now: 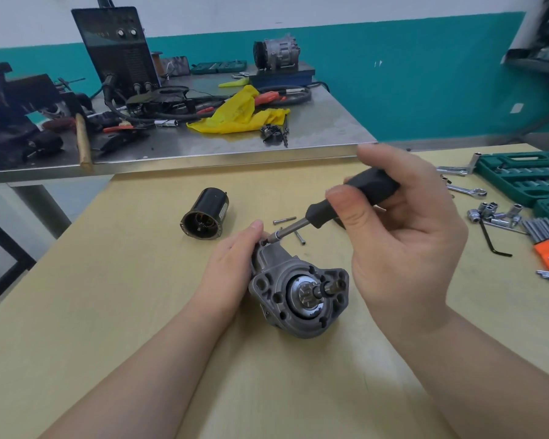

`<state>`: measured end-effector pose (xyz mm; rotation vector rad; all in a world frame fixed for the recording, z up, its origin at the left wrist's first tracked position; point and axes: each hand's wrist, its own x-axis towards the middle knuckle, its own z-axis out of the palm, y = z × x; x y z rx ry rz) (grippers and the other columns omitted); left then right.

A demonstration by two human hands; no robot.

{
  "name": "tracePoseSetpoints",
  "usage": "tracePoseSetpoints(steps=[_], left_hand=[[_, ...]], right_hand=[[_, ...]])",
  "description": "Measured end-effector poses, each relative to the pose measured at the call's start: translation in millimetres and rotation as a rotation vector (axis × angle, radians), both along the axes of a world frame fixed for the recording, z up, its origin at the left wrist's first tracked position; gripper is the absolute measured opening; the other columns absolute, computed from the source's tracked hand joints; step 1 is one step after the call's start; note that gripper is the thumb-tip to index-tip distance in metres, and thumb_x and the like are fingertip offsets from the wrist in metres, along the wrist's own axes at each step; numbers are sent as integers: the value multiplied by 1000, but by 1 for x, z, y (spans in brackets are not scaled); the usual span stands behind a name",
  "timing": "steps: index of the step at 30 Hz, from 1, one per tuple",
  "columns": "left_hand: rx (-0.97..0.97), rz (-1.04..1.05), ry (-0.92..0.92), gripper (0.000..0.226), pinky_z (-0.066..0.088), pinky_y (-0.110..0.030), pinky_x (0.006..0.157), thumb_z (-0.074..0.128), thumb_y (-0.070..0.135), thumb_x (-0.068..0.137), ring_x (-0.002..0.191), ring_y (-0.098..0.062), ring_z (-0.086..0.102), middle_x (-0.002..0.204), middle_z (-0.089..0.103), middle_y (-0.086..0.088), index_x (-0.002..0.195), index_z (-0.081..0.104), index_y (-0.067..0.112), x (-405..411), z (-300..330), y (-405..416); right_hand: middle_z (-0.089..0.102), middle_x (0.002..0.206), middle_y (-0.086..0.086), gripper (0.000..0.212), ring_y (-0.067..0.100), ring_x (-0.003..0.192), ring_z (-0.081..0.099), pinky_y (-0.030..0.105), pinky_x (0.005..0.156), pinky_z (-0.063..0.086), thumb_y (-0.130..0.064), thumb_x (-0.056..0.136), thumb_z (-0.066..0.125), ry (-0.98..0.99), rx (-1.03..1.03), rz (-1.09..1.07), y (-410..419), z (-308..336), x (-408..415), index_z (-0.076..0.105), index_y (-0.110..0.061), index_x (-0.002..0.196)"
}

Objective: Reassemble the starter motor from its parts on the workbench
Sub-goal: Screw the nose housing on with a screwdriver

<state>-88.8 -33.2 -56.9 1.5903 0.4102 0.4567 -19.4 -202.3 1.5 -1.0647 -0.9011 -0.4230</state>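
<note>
The left hand (pixel 235 264) grips the grey housing (pixel 298 299) on the wooden bench (pixel 108 312). The right hand (pixel 403 236), above the housing, holds a black screwdriver (pixel 346 204), tip apparently at the housing's top bolt. The black can (pixel 205 213) lies behind the housing.

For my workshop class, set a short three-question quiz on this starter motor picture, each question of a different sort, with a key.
1. True or false: the right hand holds the screwdriver.
2. Which part lies apart on the wooden table, not yet fitted? A) the black motor can B) the gear housing C) a hammer
3. Fill in: the left hand steadies the ____ housing.

Key
1. True; its tip meets the top of the housing.
2. A; it lies on its side, open end towards the camera, with two loose bolts near it.
3. gear
</note>
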Motion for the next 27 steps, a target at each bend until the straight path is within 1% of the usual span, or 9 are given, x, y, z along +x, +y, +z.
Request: tracePoseSetpoints(steps=[4, 7, 11, 13, 16, 19, 21, 24, 27], left_hand=[[15, 14, 22, 57, 54, -45, 92, 49, 63, 104, 84, -20, 70, 94, 79, -13, 94, 80, 16, 1, -1, 1], [38, 22, 38, 57, 55, -45, 94, 46, 60, 109, 86, -19, 73, 97, 80, -14, 95, 81, 18, 1, -3, 3], [67, 17, 27, 62, 57, -37, 87, 44, 68, 101, 84, -15, 74, 93, 82, -7, 97, 82, 19, 1, 0, 1], [51, 13, 30, 65, 57, -41, 89, 45, 72, 96, 86, -19, 76, 94, 82, -9, 98, 82, 18, 0, 2, 0], [80, -1, 49, 64, 56, -55, 98, 44, 71, 104, 95, -35, 75, 99, 79, -18, 98, 80, 18, -1, 2, 2], [88, -9, 56, 65, 54, -56, 100, 43, 72, 102, 88, -28, 72, 99, 78, -19, 96, 80, 20, -1, 1, 2], [85, -22, 54, 66, 54, -53, 91, 42, 74, 100, 82, -24, 66, 90, 74, -17, 92, 78, 19, 0, 1, 2], [55, -31, 51, 66, 46, -46, 83, 43, 74, 100, 77, -23, 58, 82, 66, -7, 91, 76, 18, -1, 1, 1], [22, -27, 50, 67, 45, -46, 84, 45, 75, 98, 78, -24, 57, 83, 65, -9, 93, 76, 16, 0, 1, 1]], right_hand=[[65, 114, 16, 36, 41, 99, 69, 58, 85, 61, -19, 111, 55, -84, -35, -13, -2, -5, 3, 50, -15, 146], [61, 136, 17, 47, 38, 117, 69, 58, 95, 59, -5, 111, 40, -118, -61, 96, -3, -8, 1, 34, -7, 158], [63, 127, 16, 45, 36, 113, 72, 53, 95, 61, 1, 109, 45, -165, -109, 116, -2, -6, -1, 42, -8, 153], [66, 119, 14, 38, 36, 108, 73, 51, 91, 62, -4, 108, 56, -157, -89, 103, -1, -5, -1, 52, -10, 145], [66, 103, 21, 29, 41, 94, 74, 51, 78, 63, -13, 102, 72, -124, -46, 48, -1, -4, 1, 67, -17, 131], [61, 95, 25, 30, 45, 85, 70, 54, 69, 61, -17, 104, 71, -130, -38, 3, 0, -5, 3, 64, -15, 133], [62, 104, 22, 35, 45, 93, 68, 52, 75, 62, -18, 109, 60, -188, -46, 24, 0, -7, 1, 55, -12, 144], [62, 132, 19, 43, 42, 115, 67, 50, 92, 59, -9, 113, 44, -233, -77, 117, -1, -9, -2, 39, -9, 155], [64, 133, 17, 49, 35, 117, 71, 49, 97, 59, -3, 110, 46, -218, -109, 142, -2, -8, -3, 37, -10, 157]])
